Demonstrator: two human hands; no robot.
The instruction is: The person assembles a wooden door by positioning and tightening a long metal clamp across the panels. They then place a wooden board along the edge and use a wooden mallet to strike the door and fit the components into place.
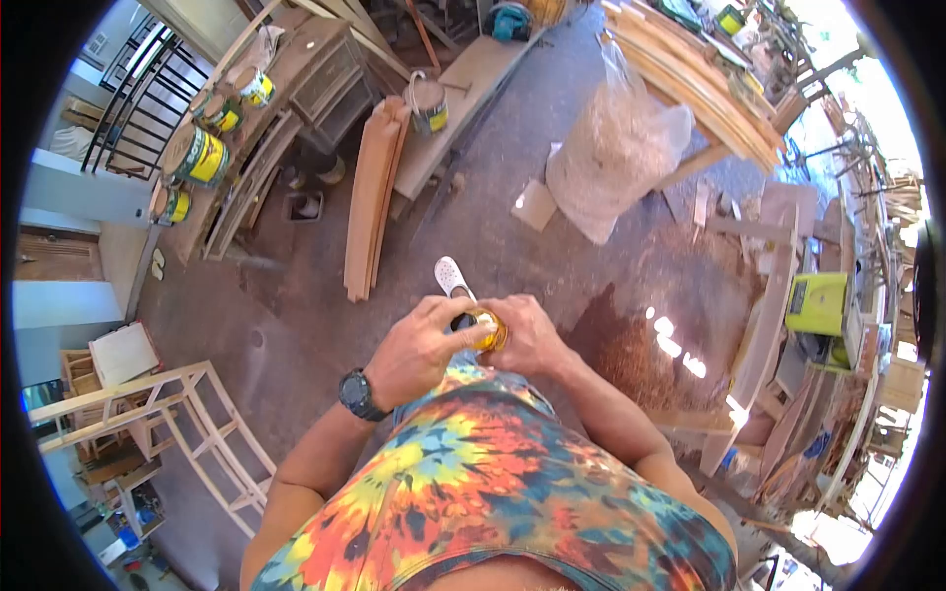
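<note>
The wearer's tie-dye shirt (463, 463) fills the near field; its lower edge at the neckline is cut off by the frame, and the legs are mostly concealed beneath it. The left hand (406, 340), with a dark watch (357, 393) at its wrist, and the right hand (529, 333) meet ahead of the shirt. Both are clamped on a small amber item (490, 331), positioned between them. The fingers cover much of its body; a dark portion shows on its left side, and whether this is an opening or a lid cannot be determined. Any label is unreadable.

Just beyond the hands, a white clog (450, 273) is visible at the toe only; its rear is hidden. To the left, a pale wooden frame (202, 414) is partly blocked by the wearer's arm. Farther ahead, a bundle of long boards (372, 212) lies near a counter (481, 81) bearing a lidded can (429, 106). A clear plastic bag (616, 163) sits on the floor (512, 138); its contents are blurred by the film. At the far left, yellow-labelled cans (204, 158) stand in a row, lettering distorted. At the far right, glare washes out the clutter behind a lime-green machine (816, 303).
</note>
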